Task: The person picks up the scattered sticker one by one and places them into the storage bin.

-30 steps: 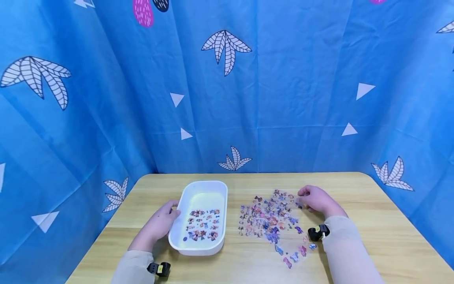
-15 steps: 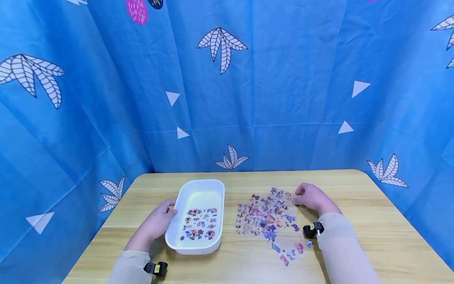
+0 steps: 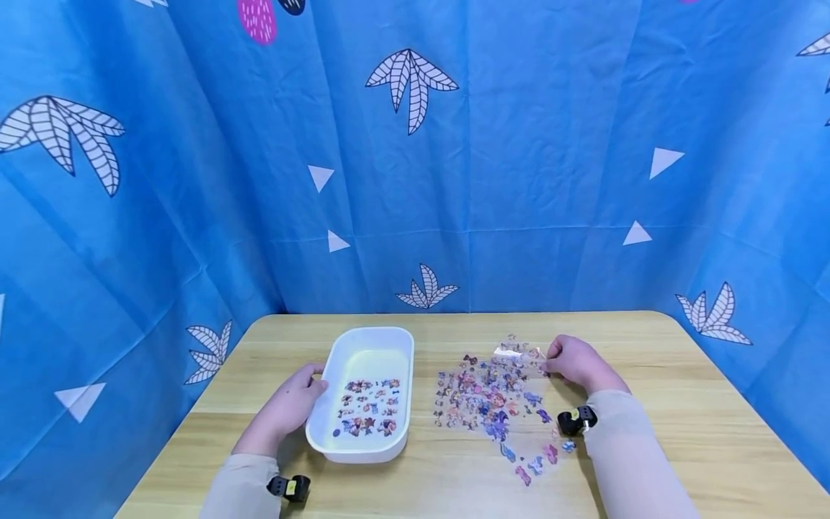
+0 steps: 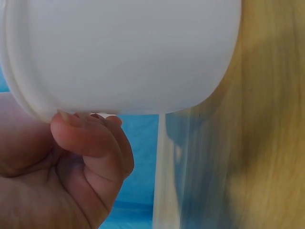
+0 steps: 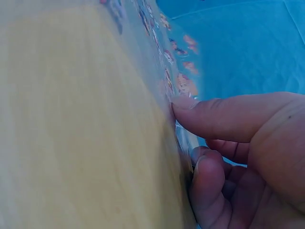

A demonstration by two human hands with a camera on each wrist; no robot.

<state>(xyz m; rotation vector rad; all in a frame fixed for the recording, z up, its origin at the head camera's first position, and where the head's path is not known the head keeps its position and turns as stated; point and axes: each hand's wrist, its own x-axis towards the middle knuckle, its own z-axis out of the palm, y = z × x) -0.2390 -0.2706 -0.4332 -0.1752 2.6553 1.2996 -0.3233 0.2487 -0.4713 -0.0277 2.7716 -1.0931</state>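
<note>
My left hand [image 3: 292,401] grips the left rim of a white plastic tray [image 3: 364,457], its fingers curled at the edge in the left wrist view. A clear sticker sheet [image 3: 369,408] with small cartoon figures lies inside the tray. To the right, several overlapping clear sticker sheets [image 3: 476,395] spread over the table. At their far right side, my right hand [image 3: 576,362] pinches the edge of the top sticker sheet [image 5: 186,78] between thumb and finger. That sheet's far part is raised and catches a bright glare.
Everything rests on a light wooden table [image 3: 674,404]. A blue patterned curtain [image 3: 538,180] hangs behind the table and along both sides. Each sleeve carries a small black wrist camera, the left camera [image 3: 292,489] near the tray's lower left.
The far part of the top sticker sheet has lifted and now shows glare, with my right hand pinching its edge. My left hand and the tray have stayed in place.
</note>
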